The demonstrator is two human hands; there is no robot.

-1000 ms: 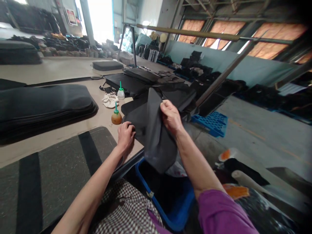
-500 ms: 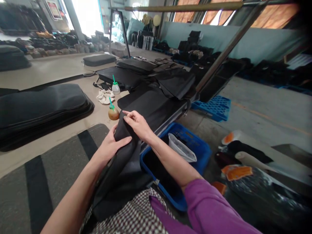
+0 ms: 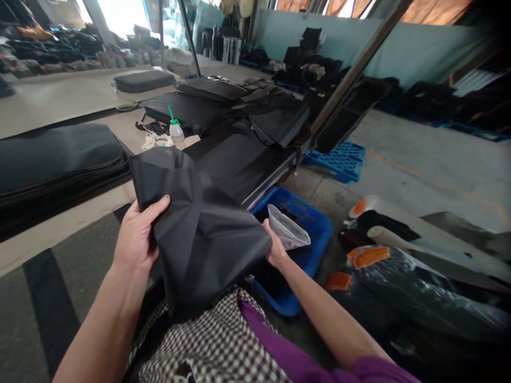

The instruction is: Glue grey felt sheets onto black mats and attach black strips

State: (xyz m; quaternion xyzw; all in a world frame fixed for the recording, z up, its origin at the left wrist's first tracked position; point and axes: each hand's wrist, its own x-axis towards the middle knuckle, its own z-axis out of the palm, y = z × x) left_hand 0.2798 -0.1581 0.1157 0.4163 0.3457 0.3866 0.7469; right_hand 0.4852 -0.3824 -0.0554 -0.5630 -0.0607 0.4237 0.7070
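Black, smooth, creased sheet of flexible material (image 3: 199,229) is stretched between both hands in my head view, its lower edge hanging in front of the brown-and-white checked apron (image 3: 207,351). I see the left hand (image 3: 138,234) gripping it by its left side: the thumb lies flat on top, pointing inward, and the other fingers go underneath, where I cannot tell how they are bent. At the opposite side, the right hand (image 3: 274,244) pinches the right corner, its fingers drawn together on the edge and partly hidden behind the material. Folds run across the middle from one grip to the other. I cannot tell whether any part of the sheet rests on the long beige worktop (image 3: 72,218) beyond it.

Beside the left forearm I have a dark grey flat panel crossed by black strips (image 3: 88,260), and farther off a thick stack of black round-cornered panels (image 3: 64,159). Past the sheet's far edge stand a translucent white squeeze bottle with a green spout (image 3: 175,130) and, just beside it, a crumpled off-white cloth (image 3: 154,140). More black sheeting (image 3: 243,159) covers the worktop ahead. Below the worktop's edge, near the right hand, I see a blue plastic basket (image 3: 321,242) with a clear plastic bag (image 3: 287,226) in it.
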